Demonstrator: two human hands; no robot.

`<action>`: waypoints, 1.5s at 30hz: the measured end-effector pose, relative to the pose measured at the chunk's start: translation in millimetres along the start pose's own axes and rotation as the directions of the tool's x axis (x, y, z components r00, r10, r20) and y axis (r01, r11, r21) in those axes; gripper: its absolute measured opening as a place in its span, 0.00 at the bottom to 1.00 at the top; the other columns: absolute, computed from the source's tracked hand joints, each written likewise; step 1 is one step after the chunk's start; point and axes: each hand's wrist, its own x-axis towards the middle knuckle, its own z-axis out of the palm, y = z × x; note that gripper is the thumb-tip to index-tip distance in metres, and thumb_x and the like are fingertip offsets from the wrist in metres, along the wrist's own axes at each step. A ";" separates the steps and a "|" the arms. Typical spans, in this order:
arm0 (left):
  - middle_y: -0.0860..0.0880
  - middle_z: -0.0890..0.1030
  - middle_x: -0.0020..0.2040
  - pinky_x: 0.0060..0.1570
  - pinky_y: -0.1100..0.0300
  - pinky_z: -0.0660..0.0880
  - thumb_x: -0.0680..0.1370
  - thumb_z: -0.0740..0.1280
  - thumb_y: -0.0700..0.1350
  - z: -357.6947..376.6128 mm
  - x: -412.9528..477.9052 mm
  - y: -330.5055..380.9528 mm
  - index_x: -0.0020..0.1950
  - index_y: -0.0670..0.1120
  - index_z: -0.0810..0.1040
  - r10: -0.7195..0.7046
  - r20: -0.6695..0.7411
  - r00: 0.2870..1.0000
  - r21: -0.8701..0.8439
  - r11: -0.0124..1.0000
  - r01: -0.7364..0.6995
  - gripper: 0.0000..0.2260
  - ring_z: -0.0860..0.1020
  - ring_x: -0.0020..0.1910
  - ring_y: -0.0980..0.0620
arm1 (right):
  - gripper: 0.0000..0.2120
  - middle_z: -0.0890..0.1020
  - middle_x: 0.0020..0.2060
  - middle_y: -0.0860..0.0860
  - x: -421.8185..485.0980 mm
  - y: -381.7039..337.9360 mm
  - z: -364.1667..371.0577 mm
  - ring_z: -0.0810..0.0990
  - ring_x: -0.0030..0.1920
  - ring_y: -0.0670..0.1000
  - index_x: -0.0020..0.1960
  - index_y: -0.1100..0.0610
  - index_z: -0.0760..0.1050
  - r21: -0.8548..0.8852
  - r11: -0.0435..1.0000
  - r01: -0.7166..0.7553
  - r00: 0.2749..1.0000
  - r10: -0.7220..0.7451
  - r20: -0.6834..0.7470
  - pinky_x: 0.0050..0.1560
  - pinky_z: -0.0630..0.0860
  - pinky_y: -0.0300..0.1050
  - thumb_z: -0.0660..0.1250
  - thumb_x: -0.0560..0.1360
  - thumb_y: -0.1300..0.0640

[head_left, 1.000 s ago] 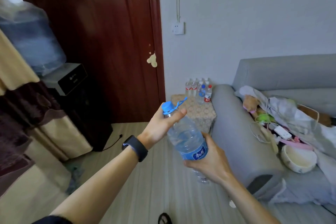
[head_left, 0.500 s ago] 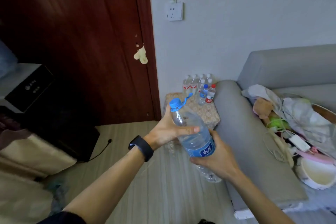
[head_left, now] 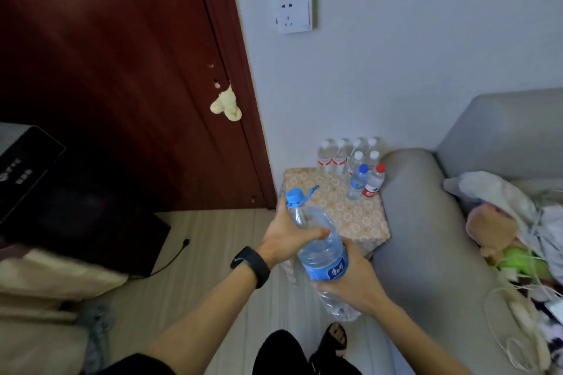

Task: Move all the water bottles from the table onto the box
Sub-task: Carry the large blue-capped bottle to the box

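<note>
Water bottle [head_left: 322,256] is gripped by left hand [head_left: 285,238] and right hand [head_left: 355,281] before patterned box [head_left: 359,216] beside sofa [head_left: 426,237].

Held bottle [head_left: 322,253] carried closer, now over box [head_left: 359,216] near edge.

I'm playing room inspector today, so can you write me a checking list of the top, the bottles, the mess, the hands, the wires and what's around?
Surface: patterned box, front part bare.
Job's things: blue-capped big bottle, held tilted near the box; small bottles standing along the box's back.
Clutter: plush toy and white cloth on the sofa.
Hands: left hand grips the big bottle's upper part; right hand grips its lower half.
Cables: black cord on the floor; white wires on the sofa.
Surroundings: dark red door, wall socket.
</note>
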 end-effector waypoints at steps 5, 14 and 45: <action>0.55 0.80 0.48 0.48 0.61 0.78 0.65 0.80 0.48 -0.6 69.9 -12.7 0.61 0.49 0.68 -0.107 -0.066 0.992 -0.020 0.994 0.106 0.30 0.81 0.47 0.58 | 0.42 0.80 0.51 0.37 78.1 13.6 -11.9 0.80 0.50 0.38 0.64 0.46 0.66 -0.048 0.998 -0.031 0.989 0.038 0.145 0.50 0.79 0.41 0.82 0.56 0.45; 0.47 0.79 0.53 0.55 0.44 0.81 0.63 0.82 0.49 17.5 205.8 -42.5 0.59 0.57 0.66 -0.205 0.035 0.978 -0.010 0.979 0.206 0.33 0.83 0.52 0.49 | 0.39 0.80 0.50 0.39 204.6 49.5 -9.7 0.79 0.49 0.37 0.62 0.47 0.64 0.001 0.978 -0.209 0.964 0.206 0.166 0.42 0.73 0.29 0.83 0.59 0.53; 0.52 0.76 0.58 0.45 0.51 0.79 0.65 0.80 0.56 147.5 441.8 -97.2 0.61 0.61 0.60 -0.082 -0.296 0.952 0.214 0.965 0.150 0.34 0.79 0.52 0.48 | 0.28 0.58 0.80 0.52 479.5 195.0 -103.2 0.47 0.81 0.56 0.79 0.44 0.59 -0.707 0.706 -0.031 0.973 -0.139 -0.182 0.75 0.53 0.70 0.55 0.80 0.41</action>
